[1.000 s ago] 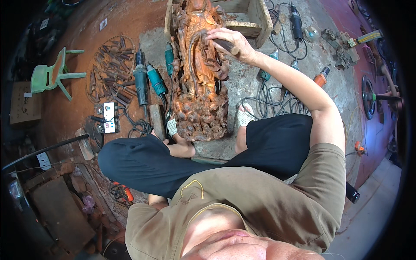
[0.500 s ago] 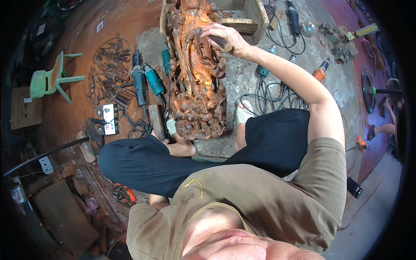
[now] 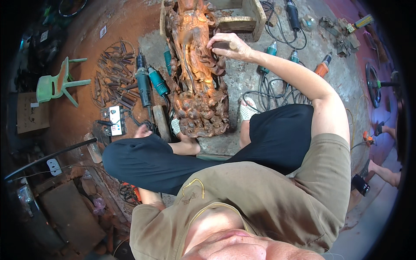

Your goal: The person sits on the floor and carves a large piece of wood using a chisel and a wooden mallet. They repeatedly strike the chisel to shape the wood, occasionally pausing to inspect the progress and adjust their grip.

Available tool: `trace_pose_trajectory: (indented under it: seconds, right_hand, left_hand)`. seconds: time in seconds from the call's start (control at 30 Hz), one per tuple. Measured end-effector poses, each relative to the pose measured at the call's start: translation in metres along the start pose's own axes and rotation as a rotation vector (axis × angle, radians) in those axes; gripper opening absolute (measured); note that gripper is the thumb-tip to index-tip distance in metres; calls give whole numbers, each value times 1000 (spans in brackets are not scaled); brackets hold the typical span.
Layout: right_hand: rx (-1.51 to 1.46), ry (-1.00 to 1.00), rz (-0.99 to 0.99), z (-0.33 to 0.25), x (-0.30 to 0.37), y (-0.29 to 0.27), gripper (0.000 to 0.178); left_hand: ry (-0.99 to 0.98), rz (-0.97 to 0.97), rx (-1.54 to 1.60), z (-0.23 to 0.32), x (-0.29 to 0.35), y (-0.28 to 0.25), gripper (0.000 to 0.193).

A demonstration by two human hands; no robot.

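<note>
Okay, I see the statue (image 3: 199,65) on the floor (image 3: 236,84), base (image 3: 203,115) between the feet (image 3: 248,110). Right hand (image 3: 235,47) is curled round a dark handle (image 3: 223,45) at the statue's right edge. Left hand (image 3: 142,131) is left of the statue's base, beside a block (image 3: 162,124); knee (image 3: 130,156) hides part, can't tell its grip. Teal grinder (image 3: 158,81) lies left of the statue.

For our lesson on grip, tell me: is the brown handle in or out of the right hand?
In: the right hand is curled around the brown handle, which shows only partly within the grip.
</note>
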State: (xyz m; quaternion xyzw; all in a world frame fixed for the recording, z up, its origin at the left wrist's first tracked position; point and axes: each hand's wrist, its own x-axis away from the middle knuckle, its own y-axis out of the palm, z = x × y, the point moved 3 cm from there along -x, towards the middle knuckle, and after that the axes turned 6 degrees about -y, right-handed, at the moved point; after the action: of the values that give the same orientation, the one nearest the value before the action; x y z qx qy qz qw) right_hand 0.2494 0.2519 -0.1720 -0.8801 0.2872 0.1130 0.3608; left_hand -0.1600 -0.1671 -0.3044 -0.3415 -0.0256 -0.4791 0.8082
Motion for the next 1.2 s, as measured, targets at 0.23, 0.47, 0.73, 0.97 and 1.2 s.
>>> trace_pose_trajectory:
  seconds: [0.23,0.47,0.73,0.97,1.2]
  right_hand:
    - [67,164,223,12,-28,-19,23]
    - [339,-36,13,-53,-66,12,53]
    - [243,-42,73,-63,-73,14,42]
    - [234,-64,-72,-62,-86,21,43]
    - [465,-6,1,21,-66,4,54]
  left_hand:
    - [171,-48,-238,248,-9,-128,51]
    - [514,-341,-123,417,-4,14,63]
    - [471,-327,532,403,-65,129,41]
    - [477,-3,793,366,-56,128,29]
    - [177,174,1004,264,-85,102,23]
